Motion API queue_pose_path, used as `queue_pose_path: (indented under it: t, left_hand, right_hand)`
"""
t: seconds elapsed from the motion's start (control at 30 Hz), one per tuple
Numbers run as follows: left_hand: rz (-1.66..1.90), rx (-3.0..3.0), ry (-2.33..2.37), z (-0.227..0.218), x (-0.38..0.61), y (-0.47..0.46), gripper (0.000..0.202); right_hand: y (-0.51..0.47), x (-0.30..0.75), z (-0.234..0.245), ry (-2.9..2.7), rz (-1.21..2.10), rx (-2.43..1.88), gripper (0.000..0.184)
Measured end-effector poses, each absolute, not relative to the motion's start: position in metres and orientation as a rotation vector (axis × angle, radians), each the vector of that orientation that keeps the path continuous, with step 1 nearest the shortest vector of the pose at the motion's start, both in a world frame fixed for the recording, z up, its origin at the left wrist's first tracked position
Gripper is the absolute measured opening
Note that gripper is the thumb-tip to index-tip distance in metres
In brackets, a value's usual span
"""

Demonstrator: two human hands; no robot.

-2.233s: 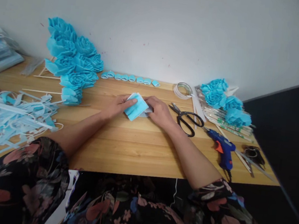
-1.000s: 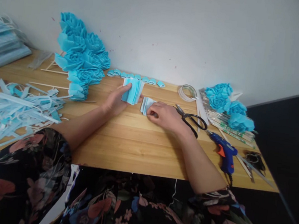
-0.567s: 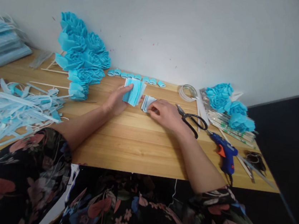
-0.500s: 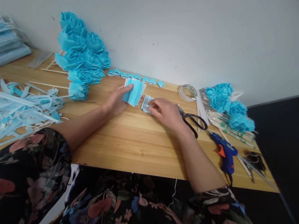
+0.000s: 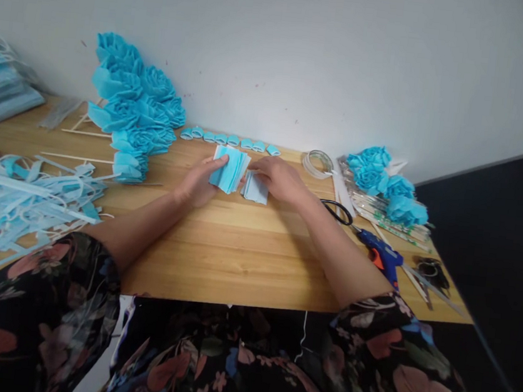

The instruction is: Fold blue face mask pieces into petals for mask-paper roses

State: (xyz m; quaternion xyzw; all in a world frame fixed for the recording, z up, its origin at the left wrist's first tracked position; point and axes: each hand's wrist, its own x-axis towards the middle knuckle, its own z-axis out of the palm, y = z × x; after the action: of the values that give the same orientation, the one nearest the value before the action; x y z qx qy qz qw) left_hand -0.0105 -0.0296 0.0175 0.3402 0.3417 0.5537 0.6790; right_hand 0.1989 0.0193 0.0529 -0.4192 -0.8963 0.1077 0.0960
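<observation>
We see a wooden table w/ blue paper flowers piled far left by the wall, a 2nd flower bunch far right. Row of small blue rolled bits along the wall. Tape roll, black scissors, blue glue gun at right; cut strips at left.
</observation>
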Motion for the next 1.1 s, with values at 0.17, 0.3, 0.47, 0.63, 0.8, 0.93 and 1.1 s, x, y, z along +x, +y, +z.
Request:
queue_pose_path:
  t: [0.17,0.3,0.47,0.63,0.8,0.93,1.1]
  left_hand:
    - [1.246,0.745,0.769,0.020,-0.010,-0.029,0.041]
    - [1.259,0.735,0.794,0.023,-0.008,-0.031,0.038]
    - [1.253,0.747,0.796,0.021,-0.008,-0.030,0.036]
    - [1.241,0.781,0.783,0.020,-0.009,-0.030,0.036]
    - [1.231,0.777,0.800,0.020,-0.010,-0.030,0.035]
    - [1.236,0.765,0.799,0.019,-0.009,-0.030,0.037]
    - [1.229,0.801,0.803,0.020,-0.010,-0.030,0.042]
  right_hand:
    - [0.027,0.196,0.051,-2.703,0.351,-1.231,0.031]
    - [0.033,0.192,0.051,-2.748,0.326,-1.195,0.025]
    - [0.035,0.191,0.053,-2.803,0.268,-1.162,0.019]
    - [0.032,0.197,0.064,-2.760,0.268,-1.231,0.019]
    - [0.035,0.196,0.064,-2.749,0.267,-1.228,0.019]
    - [0.036,0.191,0.058,-2.727,0.287,-1.267,0.020]
    - [0.038,0.187,0.051,-2.672,0.301,-1.296,0.021]
